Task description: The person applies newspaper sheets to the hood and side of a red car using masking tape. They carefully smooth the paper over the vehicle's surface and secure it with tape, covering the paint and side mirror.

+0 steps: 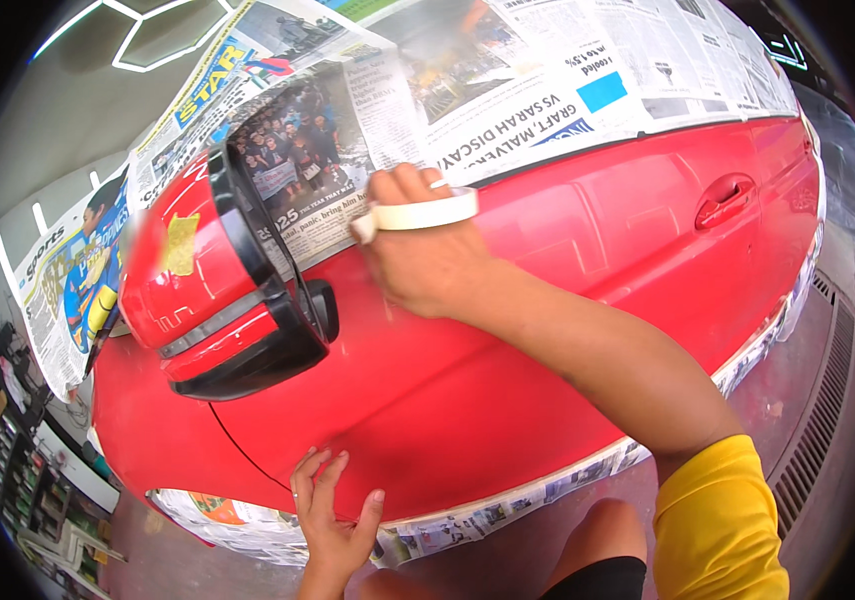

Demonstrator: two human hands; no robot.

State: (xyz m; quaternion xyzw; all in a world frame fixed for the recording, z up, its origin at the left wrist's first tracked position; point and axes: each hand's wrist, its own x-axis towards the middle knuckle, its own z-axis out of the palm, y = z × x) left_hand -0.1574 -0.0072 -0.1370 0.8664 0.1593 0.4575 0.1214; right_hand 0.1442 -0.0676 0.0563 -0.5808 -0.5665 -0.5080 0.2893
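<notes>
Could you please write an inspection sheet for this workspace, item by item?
Surface: red car door, glossy, seen from above.
Job's things: roll of masking tape; newspaper covering the windows; newspaper strip along the lower edge.
Clutter: yellow tape patch on the side mirror.
Hands: right hand holds the tape roll at the window line; left hand rests flat on the lower door.
Cables: nothing seen.
Surroundings: floor grate, shelves.
</notes>
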